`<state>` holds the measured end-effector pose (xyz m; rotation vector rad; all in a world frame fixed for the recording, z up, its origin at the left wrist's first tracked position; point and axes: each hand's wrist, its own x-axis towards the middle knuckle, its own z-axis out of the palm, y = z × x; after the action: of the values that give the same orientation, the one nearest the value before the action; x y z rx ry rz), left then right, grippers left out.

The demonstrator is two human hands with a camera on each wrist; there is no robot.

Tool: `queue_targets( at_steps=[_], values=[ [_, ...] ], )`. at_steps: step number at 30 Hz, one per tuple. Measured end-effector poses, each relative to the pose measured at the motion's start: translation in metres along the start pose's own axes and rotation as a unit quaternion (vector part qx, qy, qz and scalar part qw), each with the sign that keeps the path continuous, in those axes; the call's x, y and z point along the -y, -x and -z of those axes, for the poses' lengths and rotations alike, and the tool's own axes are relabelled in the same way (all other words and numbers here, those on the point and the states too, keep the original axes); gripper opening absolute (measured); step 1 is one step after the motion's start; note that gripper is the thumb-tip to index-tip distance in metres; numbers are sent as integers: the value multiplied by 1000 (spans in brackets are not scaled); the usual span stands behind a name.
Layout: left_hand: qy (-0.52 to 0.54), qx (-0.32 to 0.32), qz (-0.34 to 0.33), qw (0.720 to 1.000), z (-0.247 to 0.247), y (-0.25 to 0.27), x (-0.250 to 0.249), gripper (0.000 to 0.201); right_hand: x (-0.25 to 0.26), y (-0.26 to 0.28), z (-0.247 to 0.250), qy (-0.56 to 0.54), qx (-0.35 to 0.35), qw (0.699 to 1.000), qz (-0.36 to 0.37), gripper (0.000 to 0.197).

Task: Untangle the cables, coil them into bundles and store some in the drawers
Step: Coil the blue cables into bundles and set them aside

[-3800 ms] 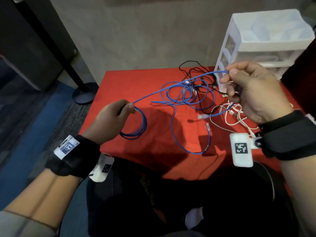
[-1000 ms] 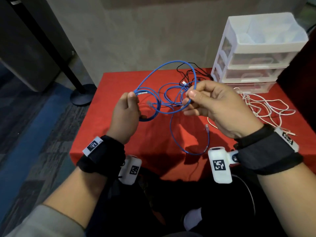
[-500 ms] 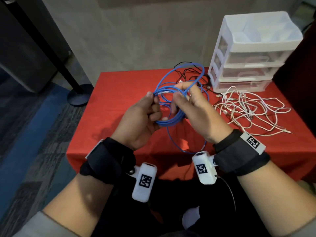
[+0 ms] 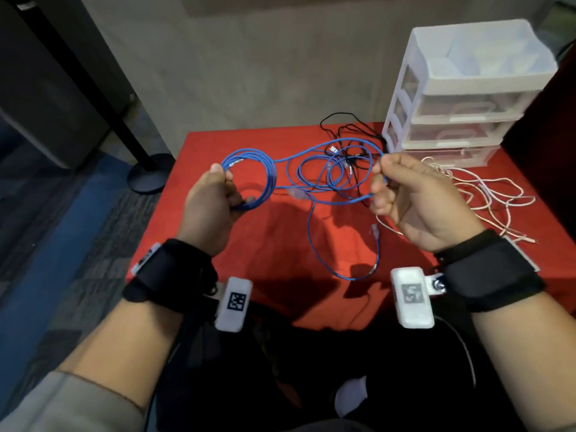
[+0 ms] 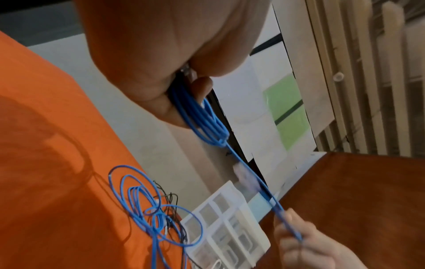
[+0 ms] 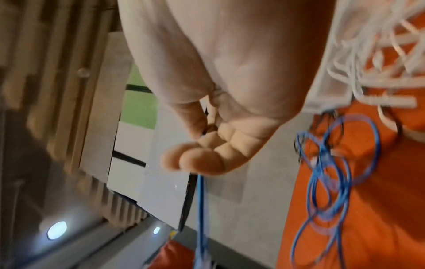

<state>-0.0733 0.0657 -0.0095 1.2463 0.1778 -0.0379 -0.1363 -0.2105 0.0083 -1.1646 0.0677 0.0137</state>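
A blue cable [image 4: 311,194] runs between my two hands above the red table [image 4: 218,145]. My left hand [image 4: 215,201] grips a small coil of its loops [image 4: 268,179], also seen edge-on in the left wrist view as the coil [image 5: 202,120]. My right hand [image 4: 392,188] pinches the cable strand [image 6: 201,191] farther along. Loose blue loops [image 5: 147,205] lie on the table between the hands, tangled with a thin black cable [image 4: 352,141]. One blue end with a clear plug [image 4: 375,229] rests near the front edge.
A white plastic drawer unit [image 4: 467,98] with three shut drawers stands at the table's back right. A heap of white cables [image 4: 486,194] sprawls in front of it. A black stand base [image 4: 149,176] sits on the floor left of the table.
My hands were together at the coil half a second ago. They have drawn apart, the left keeping the coil and the right pulling a length of blue cable out to the right.
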Motion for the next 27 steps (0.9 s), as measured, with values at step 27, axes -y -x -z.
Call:
queue_targets(
  at_steps=[27],
  values=[
    [155,39,158,974,-46,27,17,35,-65,1,-46,304,182,930,98,33]
  ],
)
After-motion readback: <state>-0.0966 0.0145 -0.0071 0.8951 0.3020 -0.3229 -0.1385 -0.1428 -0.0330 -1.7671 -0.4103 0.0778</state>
